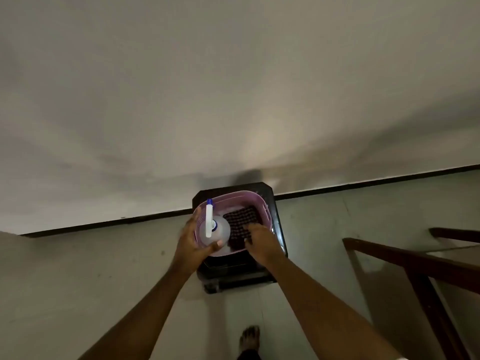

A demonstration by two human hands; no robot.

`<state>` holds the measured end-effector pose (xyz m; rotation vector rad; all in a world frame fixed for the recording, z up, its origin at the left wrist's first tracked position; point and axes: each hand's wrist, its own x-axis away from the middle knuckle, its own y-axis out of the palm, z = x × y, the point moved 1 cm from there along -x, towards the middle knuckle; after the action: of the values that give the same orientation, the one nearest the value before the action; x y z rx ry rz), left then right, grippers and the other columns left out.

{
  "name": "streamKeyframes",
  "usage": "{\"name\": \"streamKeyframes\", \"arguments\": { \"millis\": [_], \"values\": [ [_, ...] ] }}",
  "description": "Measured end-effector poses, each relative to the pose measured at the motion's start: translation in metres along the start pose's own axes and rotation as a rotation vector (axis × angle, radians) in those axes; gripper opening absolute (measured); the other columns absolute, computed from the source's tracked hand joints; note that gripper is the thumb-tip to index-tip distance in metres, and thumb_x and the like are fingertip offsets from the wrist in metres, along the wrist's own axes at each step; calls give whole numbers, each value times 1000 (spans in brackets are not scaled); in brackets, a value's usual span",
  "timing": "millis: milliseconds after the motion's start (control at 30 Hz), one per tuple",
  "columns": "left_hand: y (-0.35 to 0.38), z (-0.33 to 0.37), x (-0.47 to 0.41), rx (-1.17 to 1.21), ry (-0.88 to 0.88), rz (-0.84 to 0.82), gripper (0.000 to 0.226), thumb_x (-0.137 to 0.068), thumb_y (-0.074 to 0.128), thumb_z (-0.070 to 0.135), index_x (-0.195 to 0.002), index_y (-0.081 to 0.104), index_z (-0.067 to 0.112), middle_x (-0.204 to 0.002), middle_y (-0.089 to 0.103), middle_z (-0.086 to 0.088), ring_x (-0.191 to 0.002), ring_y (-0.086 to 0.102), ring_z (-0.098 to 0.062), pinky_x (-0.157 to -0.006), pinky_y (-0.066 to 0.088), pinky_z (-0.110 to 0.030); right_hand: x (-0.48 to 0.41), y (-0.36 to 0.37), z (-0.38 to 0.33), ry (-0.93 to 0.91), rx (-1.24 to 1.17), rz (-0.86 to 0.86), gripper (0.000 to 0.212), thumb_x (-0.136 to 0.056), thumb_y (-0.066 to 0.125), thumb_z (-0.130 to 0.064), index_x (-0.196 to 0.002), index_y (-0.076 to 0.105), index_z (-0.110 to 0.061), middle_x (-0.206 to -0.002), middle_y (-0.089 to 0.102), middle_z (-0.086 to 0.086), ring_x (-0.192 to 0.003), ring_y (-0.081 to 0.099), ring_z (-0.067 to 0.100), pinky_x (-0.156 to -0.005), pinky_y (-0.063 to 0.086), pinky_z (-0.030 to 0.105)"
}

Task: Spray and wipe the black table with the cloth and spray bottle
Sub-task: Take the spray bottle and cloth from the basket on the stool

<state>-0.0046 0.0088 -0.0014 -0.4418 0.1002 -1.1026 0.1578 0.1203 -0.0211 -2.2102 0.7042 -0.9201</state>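
A small black table stands against a pale wall, and a pale pink basket sits on top of it, covering most of its surface. The person's left hand grips the clear body of the spray bottle from the left, with the fingers curled round it and the thumb on its near side. The bottle stands upright in the left part of the basket, and its white spray head with a blue tip points away from the person. The dark, bumpy cloth lies in the right part of the basket, just beside the bottle. The right hand rests on the cloth's near edge with its fingers bent down onto the fabric; whether they pinch it cannot be told. A black skirting strip runs along the foot of the wall. A dark wooden frame stands at the right, and a bare foot shows on the light floor below.
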Motion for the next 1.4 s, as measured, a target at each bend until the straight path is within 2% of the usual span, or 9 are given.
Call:
{"name": "streamKeyframes", "arguments": {
  "millis": [100, 233, 433, 600, 833, 967, 1167, 1300, 1400],
  "values": [
    [12, -20, -15, -54, -90, -46, 102, -65, 87, 29, -146, 25, 29, -143, 43, 5, -128, 45, -11, -106, 43, -36, -29, 10, 0, -10, 56, -35, 34, -91, 54, -9, -125, 53, -10, -127, 55, 10, -119, 50, 26, -101, 44, 37],
    [29, -29, -35, -54, -192, 23, 87, -69, 85, 23, -140, 34, 18, -124, 54, 0, -115, 55, -18, -97, 48, -31, -67, 21, 2, -43, 253, -162, 50, -92, 55, -10, -140, 40, -10, -142, 43, 13, -131, 41, 30, -109, 37, 40],
    [35, -27, -51, -41, -44, -54, 88, -73, 81, 16, -142, 27, 24, -129, 42, 17, -115, 44, 10, -97, 37, -6, -106, 29, 11, -137, 575, -232, 69, -95, 52, -17, -153, 14, -11, -158, 19, 12, -146, 16, 30, -118, 12, 45],
    [28, -47, -50, -66, 28, -74, 91, -73, 79, 29, -146, 24, 26, -140, 47, 1, -127, 47, -13, -105, 45, -31, -124, 32, 25, -184, 649, -245, 80, -83, 69, -18, -149, 25, -13, -152, 27, 9, -141, 25, 30, -114, 26, 47],
    [32, -49, -62, -197, -42, 53, 81, -73, 81, 21, -138, 35, 7, -125, 54, -8, -104, 51, -8, -93, 48, -27, -137, 32, 13, -209, 785, -210, 62, -87, 65, -18, -141, 37, -6, -144, 37, 15, -133, 35, 32, -111, 33, 45],
    [34, -42, -62, -146, -67, 84, 72, -71, 73, 40, -130, 39, 14, -121, 54, -7, -108, 52, -16, -92, 46, -29, -135, 32, 16, -119, 641, -202, 37, -94, 54, -13, -129, 53, -4, -133, 51, 15, -124, 47, 27, -104, 40, 39],
    [35, -22, -68, -30, -140, 148, 42, -88, 66, 17, -126, 50, 8, -114, 62, -7, -107, 60, -20, -95, 49, -31, -116, 6, 3, 0, 402, -364, 42, -87, 65, -19, -126, 55, -11, -122, 58, 10, -116, 53, 29, -104, 40, 39],
    [27, -8, -72, 8, -122, 176, 39, -84, 57, 13, -122, 54, 18, -120, 61, -7, -111, 58, -20, -99, 49, -46, -96, -11, 2, 48, 264, -224, 47, -85, 66, -31, -126, 55, -12, -121, 61, 9, -115, 56, 29, -96, 44, 37],
    [17, 27, -64, -2, -52, 159, 42, -84, 55, 2, -123, 52, 18, -118, 60, 5, -107, 57, -10, -99, 48, -39, -69, -29, 1, 170, -44, -56, 54, -84, 68, -30, -132, 50, -10, -127, 59, 11, -118, 54, 30, -93, 44, 35]
  ]
}}
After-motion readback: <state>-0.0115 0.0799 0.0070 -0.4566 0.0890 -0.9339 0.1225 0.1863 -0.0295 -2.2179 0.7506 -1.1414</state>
